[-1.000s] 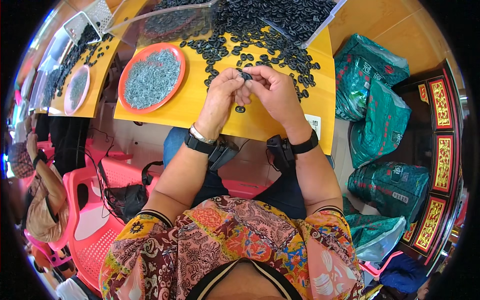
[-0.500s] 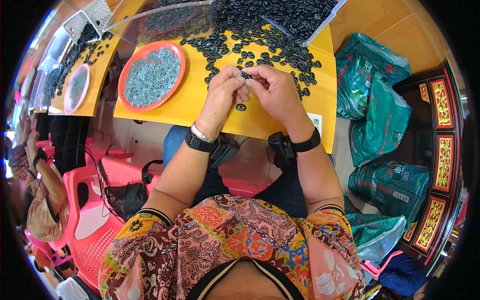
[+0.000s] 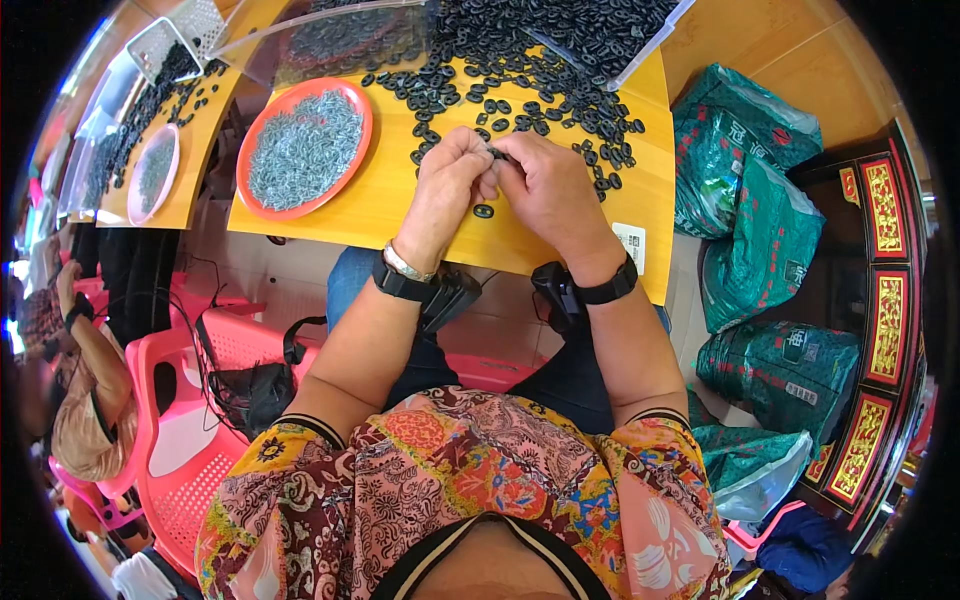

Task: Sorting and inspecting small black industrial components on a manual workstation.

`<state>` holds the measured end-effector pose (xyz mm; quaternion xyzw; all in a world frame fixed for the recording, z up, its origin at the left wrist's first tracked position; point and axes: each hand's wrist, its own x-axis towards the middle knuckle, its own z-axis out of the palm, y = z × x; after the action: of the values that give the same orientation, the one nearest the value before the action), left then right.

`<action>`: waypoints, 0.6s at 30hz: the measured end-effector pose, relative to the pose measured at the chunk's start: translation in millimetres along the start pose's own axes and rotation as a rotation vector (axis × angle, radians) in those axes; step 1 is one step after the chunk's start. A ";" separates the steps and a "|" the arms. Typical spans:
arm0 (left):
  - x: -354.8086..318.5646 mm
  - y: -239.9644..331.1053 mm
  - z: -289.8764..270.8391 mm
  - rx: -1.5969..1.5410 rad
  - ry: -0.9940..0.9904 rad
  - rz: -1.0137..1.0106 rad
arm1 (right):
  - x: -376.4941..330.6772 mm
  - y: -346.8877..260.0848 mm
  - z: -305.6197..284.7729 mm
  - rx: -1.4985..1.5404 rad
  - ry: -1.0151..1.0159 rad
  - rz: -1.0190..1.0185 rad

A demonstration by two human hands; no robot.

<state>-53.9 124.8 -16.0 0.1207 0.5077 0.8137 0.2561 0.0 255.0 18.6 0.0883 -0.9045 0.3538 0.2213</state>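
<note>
Both my hands, left hand (image 3: 450,180) and right hand (image 3: 548,190), fingers pinched shut on one small black ring (image 3: 500,155) above desk (image 3: 390,200).

A small black oval ring (image 3: 503,156) sits pinched between both hands' fingertips; another black ring (image 3: 483,211) lies flat just below.

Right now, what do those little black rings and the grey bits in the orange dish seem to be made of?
The black rings look like matte rubber or plastic: dull, with no glint. The grey bits look like small metal parts, pale and faintly shiny. The orange dish looks like smooth plastic. None of this is certain from here.
</note>
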 end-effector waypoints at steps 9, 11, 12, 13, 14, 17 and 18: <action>-1.2 -0.3 0.7 0.125 0.017 0.027 | -0.7 0.4 2.0 -0.057 0.032 -0.050; -2.1 1.8 2.8 0.165 0.021 0.016 | -1.4 1.3 0.7 -0.121 0.042 -0.075; -1.9 0.9 2.9 0.165 0.021 0.016 | -1.7 1.4 0.1 -0.184 0.051 -0.102; -1.9 -0.2 2.4 0.196 0.005 0.017 | -2.1 -1.5 -0.9 -0.183 0.050 -0.103; -1.8 -0.9 2.1 0.226 -0.011 0.018 | -2.9 -6.9 -2.4 -0.265 0.026 -0.104; -4.3 2.8 4.7 0.238 0.014 0.003 | -5.5 -12.2 1.1 -0.382 0.002 -0.104; -3.5 0.8 4.6 0.238 0.012 0.002 | -6.6 -12.1 2.7 -0.417 -0.001 -0.103</action>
<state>-49.1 126.2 -13.0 0.1458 0.6023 0.7485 0.2359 8.7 244.3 21.1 0.0870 -0.9524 0.1470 0.2524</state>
